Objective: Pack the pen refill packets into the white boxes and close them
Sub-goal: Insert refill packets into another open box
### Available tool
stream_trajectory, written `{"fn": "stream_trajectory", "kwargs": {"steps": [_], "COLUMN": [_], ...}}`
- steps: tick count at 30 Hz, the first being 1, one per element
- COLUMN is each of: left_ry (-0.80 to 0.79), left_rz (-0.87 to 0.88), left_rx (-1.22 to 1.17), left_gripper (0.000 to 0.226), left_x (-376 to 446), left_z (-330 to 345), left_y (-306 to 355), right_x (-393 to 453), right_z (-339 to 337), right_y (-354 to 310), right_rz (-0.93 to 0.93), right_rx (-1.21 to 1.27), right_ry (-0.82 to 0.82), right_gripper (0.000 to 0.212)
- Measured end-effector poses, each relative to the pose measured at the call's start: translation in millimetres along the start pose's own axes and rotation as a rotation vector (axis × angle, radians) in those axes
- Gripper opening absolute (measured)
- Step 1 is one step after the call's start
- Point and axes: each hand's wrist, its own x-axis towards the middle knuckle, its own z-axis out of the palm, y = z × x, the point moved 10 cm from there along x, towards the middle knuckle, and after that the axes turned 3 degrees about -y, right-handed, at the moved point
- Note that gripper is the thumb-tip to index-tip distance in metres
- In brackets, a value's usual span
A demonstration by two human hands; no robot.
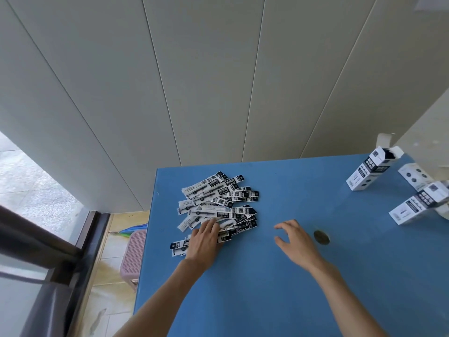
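Biggest risk imo: the pen refill packets [218, 205] sit in a loose slippery heap near the left edge of the blue table [267, 288], so a sloppy grab prob fans them out or knocks a few off the side. White boxes [371, 170] are well apart at far right, one w/ flap open, long carry. My left hand [202, 242] lies flat, fingers straight, on the pile's near edge. Right hand [297, 242] hovers spread, empty, touching nothing afaict.

Two bare forearms, slim and uncovered, run up from the bottom of the view. The left hand [202, 242] and right hand [297, 242] wear no gloves, rings, watch or bracelet. No sleeve cuffs show.
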Motion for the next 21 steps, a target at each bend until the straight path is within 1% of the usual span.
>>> {"fn": "stream_trajectory", "kwargs": {"steps": [2, 7, 12, 15, 18, 21], "left_ry": [-0.007, 0.011, -0.019, -0.061, -0.08, -0.119], "left_rz": [0.011, 0.008, -0.076, -0.097, -0.062, -0.042], "left_rx": [0.01, -0.013, -0.065, -0.083, -0.082, -0.01], "left_gripper": [0.056, 0.039, 0.052, 0.041, 0.029, 0.031], "left_x": [0.4, -9.7, -16.9, -21.2, -24.2, -28.4], "left_z": [-3.2, -4.4, -2.0, 1.1, 6.7, 11.9], "left_y": [1.7, 5.1, -1.8, -4.1, 0.0, 5.7], "right_x": [-3.2, -5.1, -4.1, -4.3, -5.6, -7.6], "right_z": [1.0, 4.6, 9.6, 14.7, 18.3, 21.9], "right_y": [1.0, -2.6, -13.6, -18.2, -20.7, -23.7], "right_rz": [0.006, 0.006, -0.018, -0.034, -0.045, -0.051], "right_rx": [-0.006, -0.026, -0.03, -0.031, -0.043, -0.045], "right_ry": [-0.004, -0.024, -0.032, -0.039, -0.041, -0.045], "right_gripper": [0.029, 0.03, 0.03, 0.031, 0.03, 0.031]}}
